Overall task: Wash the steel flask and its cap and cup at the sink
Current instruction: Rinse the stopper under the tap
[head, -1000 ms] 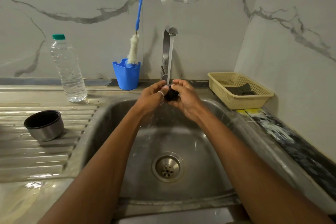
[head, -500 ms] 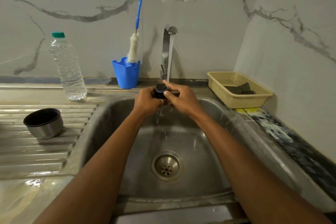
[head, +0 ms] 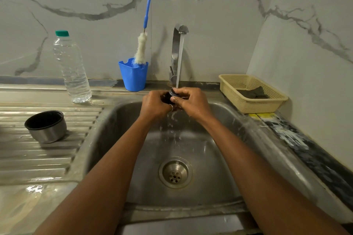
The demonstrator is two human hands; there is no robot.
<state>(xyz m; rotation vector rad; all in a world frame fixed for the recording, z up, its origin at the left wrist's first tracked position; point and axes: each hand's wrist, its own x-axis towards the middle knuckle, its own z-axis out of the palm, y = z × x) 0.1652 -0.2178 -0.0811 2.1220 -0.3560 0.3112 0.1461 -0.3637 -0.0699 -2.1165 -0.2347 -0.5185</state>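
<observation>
While the small dark cap sits under the running tap above the sink, pinched between the curled fingers of the left hand and right hand, treat it as light, rigid and probably wet-slippery, and grip it by the rim.

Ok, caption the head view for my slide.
Left hand and right hand hold the dark cap under the running tap; steel cup sits on the drainboard.

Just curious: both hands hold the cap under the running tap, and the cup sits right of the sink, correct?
No: the head view shows the cup left of the sink. Left hand and right hand do hold the cap under the running tap.
</observation>
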